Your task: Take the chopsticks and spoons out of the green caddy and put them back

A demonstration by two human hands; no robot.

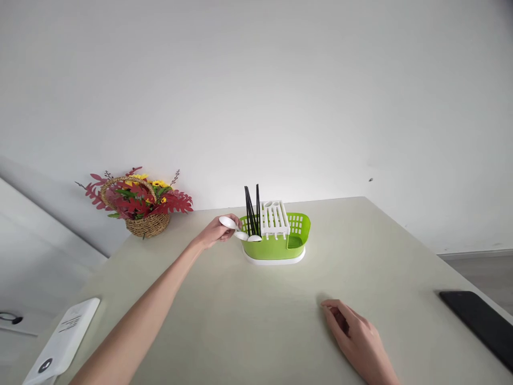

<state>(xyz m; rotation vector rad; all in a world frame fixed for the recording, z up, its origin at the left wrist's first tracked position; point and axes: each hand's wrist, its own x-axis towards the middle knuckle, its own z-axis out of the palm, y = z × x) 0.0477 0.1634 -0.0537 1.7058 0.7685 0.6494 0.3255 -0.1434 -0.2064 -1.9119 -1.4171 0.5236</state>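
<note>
My left hand (pixel 216 233) is closed on a white spoon (pixel 228 222), its bowl pointing up beside the left end of a green utensil caddy (pixel 268 249). Two more white spoons, one (pixel 241 235) near my fingertips and another (pixel 254 238) farther right, show their bowls at the caddy's front rim. Several black chopsticks (pixel 251 214) stand upright in the caddy's left part. A white slotted rack (pixel 275 218) sits across its middle. My right hand (pixel 352 337) rests on the table at the lower right, fingers curled together, with nothing visible in them.
A wicker basket (pixel 148 225) of red and yellow artificial flowers stands at the back left by the wall. A white box-like device (pixel 66 337) lies at the left edge of the table (pixel 240 321). Near the right edge is a black phone (pixel 481 323).
</note>
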